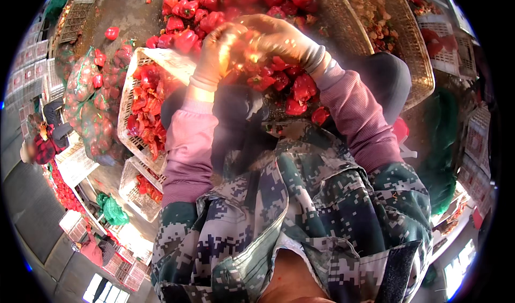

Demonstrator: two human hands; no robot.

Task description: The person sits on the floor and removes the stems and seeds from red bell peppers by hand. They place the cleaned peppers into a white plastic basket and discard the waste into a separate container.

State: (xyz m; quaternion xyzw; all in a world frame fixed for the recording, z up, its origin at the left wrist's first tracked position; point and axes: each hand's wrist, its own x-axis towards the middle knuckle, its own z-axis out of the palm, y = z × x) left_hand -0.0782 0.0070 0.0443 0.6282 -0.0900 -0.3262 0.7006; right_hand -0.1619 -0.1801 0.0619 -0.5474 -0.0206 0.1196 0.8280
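Note:
My left hand and my right hand, both in stained light gloves, meet above a heap of red bell peppers. Blur and glare hide what lies between their fingers, so I cannot tell what either holds. More red peppers lie on the floor just below the hands. At the left a white plastic crate holds red pepper pieces. To the right a long, dirty plastic crate contains pale pepper cores.
Mesh sacks of peppers stand beyond the left crate. A smaller crate with red pieces sits below it. Green netting lies at the right, another green bundle at lower left. Other people are at the far left.

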